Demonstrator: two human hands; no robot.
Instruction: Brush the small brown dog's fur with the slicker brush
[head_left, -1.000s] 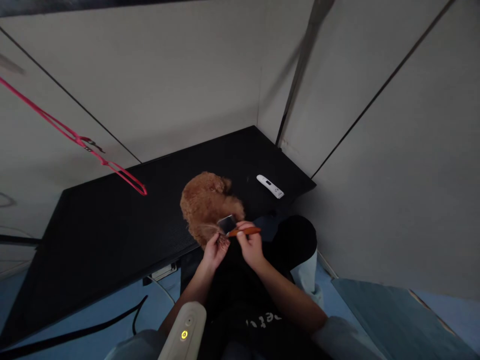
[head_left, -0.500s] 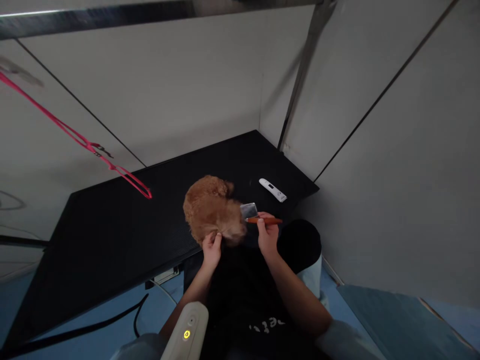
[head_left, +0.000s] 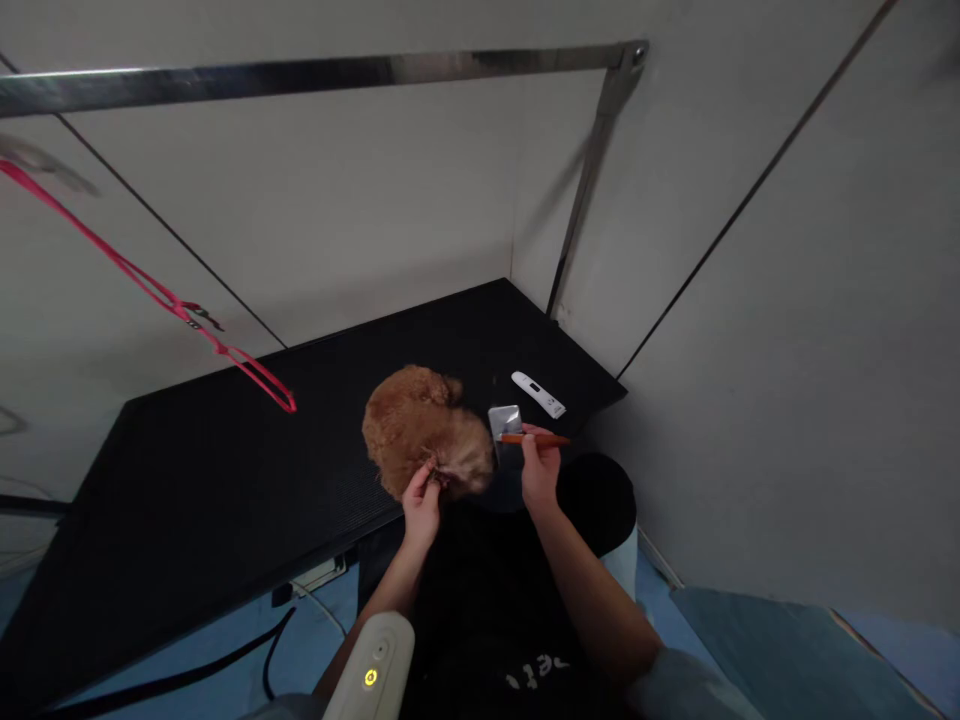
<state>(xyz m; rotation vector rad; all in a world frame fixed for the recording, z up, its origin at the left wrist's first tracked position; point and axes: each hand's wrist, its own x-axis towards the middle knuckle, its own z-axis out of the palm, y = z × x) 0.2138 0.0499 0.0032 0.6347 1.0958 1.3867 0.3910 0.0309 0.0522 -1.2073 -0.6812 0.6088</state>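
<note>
A small dog with curly brown fur [head_left: 411, 415] lies curled at the front edge of a black ribbed grooming table [head_left: 262, 480]. My left hand [head_left: 422, 505] is closed, pinching a tuft of its fur on the near side; which body part this is, I cannot tell. In my right hand [head_left: 541, 475] is a slicker brush [head_left: 506, 420] with an orange handle and a flat silvery head. The brush head is just right of the lighter fur, with a small gap between them. Its pins are hidden from view.
White pet clippers [head_left: 538, 394] lie on the table behind the brush. A pink loop leash [head_left: 259, 372] hangs at left over the table. A metal bar frame [head_left: 330, 78] spans the back, near grey walls. A pale device with a yellow light [head_left: 371, 665] sits close to the camera.
The brush has moved slightly right, away from the dog's fur. My left hand still pinches the fur, with more of a dark spot showing there. The whole view has tilted up a little.
</note>
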